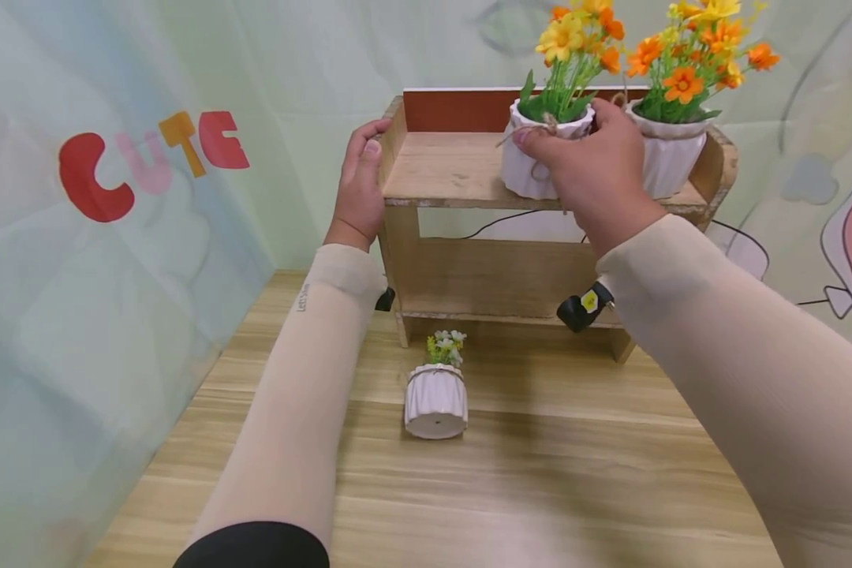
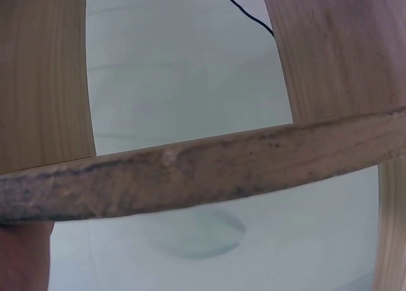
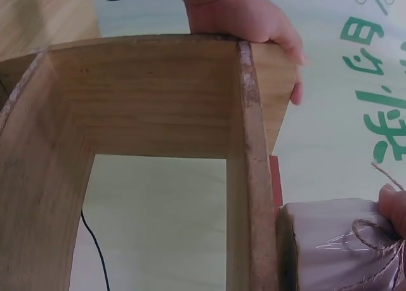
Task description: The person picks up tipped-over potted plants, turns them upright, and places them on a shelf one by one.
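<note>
My right hand (image 1: 603, 166) grips a white ribbed flowerpot (image 1: 528, 170) with yellow and orange artificial flowers, thumb on its front by the twine bow. The pot's base is right at the front of the top board of a small wooden shelf (image 1: 447, 170). In the right wrist view, my thumb (image 3: 393, 205) lies against this pot (image 3: 330, 246). My left hand (image 1: 360, 181) holds the shelf's left side panel, fingers bent over its upper edge. A second pot (image 1: 670, 162) of orange and yellow flowers stands at the top board's right end, partly behind my right hand.
A smaller white pot (image 1: 436, 402) with white and yellow flowers lies tipped on the wooden table (image 1: 596, 473), base toward me. Behind the shelf, a thin black cable (image 1: 497, 223) runs before the printed backdrop (image 1: 326, 63). Black wrist straps show beneath both sleeves.
</note>
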### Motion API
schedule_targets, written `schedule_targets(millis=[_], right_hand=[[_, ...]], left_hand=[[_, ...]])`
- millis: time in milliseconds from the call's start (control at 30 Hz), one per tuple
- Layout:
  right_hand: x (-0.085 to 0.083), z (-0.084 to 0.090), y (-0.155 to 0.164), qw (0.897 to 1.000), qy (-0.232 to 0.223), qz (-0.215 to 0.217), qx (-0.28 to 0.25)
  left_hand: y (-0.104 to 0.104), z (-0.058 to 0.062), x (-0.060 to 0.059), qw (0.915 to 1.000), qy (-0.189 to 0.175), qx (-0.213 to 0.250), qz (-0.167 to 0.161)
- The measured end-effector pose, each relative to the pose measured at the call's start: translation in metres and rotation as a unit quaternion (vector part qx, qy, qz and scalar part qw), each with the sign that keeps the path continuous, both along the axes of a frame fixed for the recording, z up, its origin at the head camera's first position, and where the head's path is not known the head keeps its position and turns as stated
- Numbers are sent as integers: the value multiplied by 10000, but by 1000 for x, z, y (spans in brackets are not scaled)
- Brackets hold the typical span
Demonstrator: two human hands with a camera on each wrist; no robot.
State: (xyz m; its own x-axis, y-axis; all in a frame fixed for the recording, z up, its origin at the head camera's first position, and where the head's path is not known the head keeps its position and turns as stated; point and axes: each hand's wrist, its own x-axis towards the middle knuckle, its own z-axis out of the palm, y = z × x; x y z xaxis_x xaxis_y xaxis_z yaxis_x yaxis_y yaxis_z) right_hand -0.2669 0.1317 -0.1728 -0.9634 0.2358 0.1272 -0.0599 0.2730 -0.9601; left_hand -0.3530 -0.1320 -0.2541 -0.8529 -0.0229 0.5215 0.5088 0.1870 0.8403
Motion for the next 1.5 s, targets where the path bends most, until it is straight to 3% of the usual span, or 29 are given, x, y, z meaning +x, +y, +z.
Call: schedule_targets(millis=[300,933,1200,1500], right_hand=[[-10,-6,3,9995,-189,-242,116],[-19,-8,3,9985,-253,-298,372],[-9,-15,4,9989,-189,-191,381],[19,-21,15,9987,-177,-15,480]], left_hand=[[0,-2,-1,10000,88,8,-39],[-1,-4,-3,9996,264,15,-48],[-2,-3,-1,9998,183,-8,45],[0,-2,0,10000,24,36,-17]])
